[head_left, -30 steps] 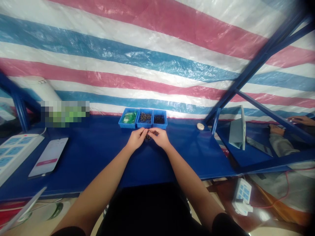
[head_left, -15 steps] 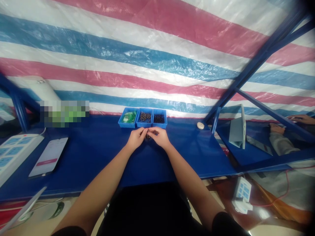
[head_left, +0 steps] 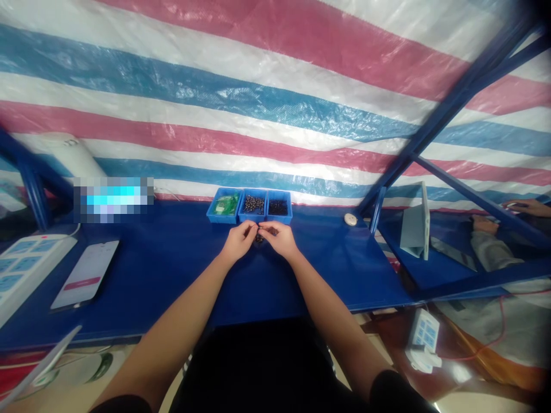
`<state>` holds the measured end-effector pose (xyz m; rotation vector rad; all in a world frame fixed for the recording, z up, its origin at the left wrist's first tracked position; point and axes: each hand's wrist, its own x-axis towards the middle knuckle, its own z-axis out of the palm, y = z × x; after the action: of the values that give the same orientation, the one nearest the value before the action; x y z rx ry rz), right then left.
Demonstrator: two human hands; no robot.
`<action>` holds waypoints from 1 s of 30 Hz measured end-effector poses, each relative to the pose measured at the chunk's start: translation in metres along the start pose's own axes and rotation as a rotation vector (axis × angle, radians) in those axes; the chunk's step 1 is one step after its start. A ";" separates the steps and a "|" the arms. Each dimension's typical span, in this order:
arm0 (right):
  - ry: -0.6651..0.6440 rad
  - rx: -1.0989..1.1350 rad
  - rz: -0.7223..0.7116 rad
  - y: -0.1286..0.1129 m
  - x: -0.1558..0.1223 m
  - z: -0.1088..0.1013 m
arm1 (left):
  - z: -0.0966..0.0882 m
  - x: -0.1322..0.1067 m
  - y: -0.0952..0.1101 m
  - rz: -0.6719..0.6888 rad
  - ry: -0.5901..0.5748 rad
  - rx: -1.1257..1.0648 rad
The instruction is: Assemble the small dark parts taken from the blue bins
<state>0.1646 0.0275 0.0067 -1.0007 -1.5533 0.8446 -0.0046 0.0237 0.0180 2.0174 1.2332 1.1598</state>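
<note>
My left hand [head_left: 238, 241] and my right hand [head_left: 279, 238] meet over the blue table [head_left: 181, 269], fingers pinched together on a small dark part [head_left: 259, 235] between them. A few more dark parts seem to lie under the fingertips. Just beyond the hands stand three blue bins in a row: the left bin [head_left: 224, 206] holds green packets, the middle bin [head_left: 253, 206] small metal pieces, the right bin [head_left: 279, 208] dark pieces.
A phone [head_left: 85, 275] and a white power strip [head_left: 23, 267] lie at the left. A small round white object [head_left: 350, 219] sits right of the bins. A tablet [head_left: 415, 223] stands on the neighbouring bench, where another person's hands [head_left: 484, 225] are at work. A striped tarp hangs behind.
Both hands stay pinched together in the same spot; only the fingertips have shifted slightly.
</note>
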 end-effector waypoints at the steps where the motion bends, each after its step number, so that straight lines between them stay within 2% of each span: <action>1: 0.000 0.002 0.004 0.000 0.000 0.000 | 0.000 0.000 0.000 0.006 -0.001 0.001; 30: -0.009 0.000 -0.031 0.000 -0.001 0.000 | 0.001 0.001 0.000 -0.001 -0.018 0.015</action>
<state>0.1647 0.0269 0.0068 -0.9716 -1.5724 0.8281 -0.0032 0.0240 0.0179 2.0338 1.2375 1.1325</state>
